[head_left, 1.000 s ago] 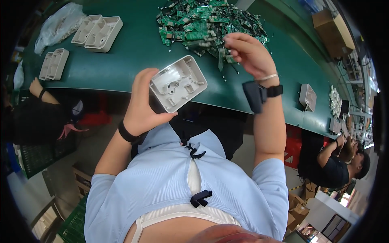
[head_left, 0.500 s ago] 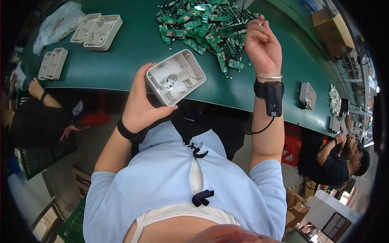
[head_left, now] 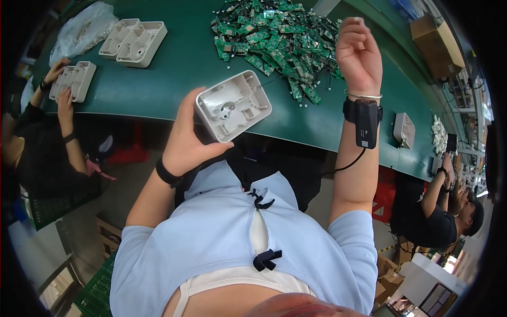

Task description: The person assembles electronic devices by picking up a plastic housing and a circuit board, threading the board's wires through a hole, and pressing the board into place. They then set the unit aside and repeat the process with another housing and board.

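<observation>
One green table (head_left: 158, 90) spreads beneath a heap of circuit boards (head_left: 274, 42), nearer than which a pale, open-faced housing (head_left: 234, 108) tilts above the table's front edge, its left side clasped between the left hand's (head_left: 182, 140) thumb and fingers, while the right hand (head_left: 360, 58) curls beside the heap, whether holding anything impossible to tell.

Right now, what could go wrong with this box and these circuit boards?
The box could slip and drop: only your left hand grips it, from one side, and it seems to be over the near edge of the table. Your right hand is raised beside the pile of circuit boards, so a careless sweep might knock some out of place.
</observation>
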Motion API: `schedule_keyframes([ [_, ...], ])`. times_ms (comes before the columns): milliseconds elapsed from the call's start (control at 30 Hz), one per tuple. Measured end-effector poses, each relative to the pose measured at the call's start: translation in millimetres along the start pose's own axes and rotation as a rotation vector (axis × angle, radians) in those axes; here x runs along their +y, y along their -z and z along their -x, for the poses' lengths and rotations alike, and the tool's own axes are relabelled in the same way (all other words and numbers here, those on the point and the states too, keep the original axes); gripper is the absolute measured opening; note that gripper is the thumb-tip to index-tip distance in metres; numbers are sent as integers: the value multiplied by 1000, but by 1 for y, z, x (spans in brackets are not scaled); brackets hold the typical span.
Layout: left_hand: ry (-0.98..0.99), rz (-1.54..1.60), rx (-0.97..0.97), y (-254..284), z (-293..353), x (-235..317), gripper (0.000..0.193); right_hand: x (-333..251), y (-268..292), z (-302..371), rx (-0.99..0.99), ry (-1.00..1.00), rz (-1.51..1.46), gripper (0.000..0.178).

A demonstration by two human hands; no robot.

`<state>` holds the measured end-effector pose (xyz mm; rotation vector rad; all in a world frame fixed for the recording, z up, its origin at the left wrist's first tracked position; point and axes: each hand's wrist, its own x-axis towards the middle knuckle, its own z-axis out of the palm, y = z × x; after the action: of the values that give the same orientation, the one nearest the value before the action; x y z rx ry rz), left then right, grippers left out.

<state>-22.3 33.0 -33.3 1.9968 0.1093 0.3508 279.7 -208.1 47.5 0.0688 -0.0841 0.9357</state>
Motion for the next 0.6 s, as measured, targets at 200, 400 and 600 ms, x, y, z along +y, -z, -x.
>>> schedule_keyframes([
  [200, -1, -91, 89, 2, -2, 9, 109, 73, 12, 31, 300, 259, 534, 15],
  [400, -126, -184, 85, 4, -5, 9, 109, 151, 55, 68, 301, 369, 1515, 13],
  [600, -107, -129, 79, 0, -1, 13, 112, 182, 75, 71, 289, 273, 1652, 10],
])
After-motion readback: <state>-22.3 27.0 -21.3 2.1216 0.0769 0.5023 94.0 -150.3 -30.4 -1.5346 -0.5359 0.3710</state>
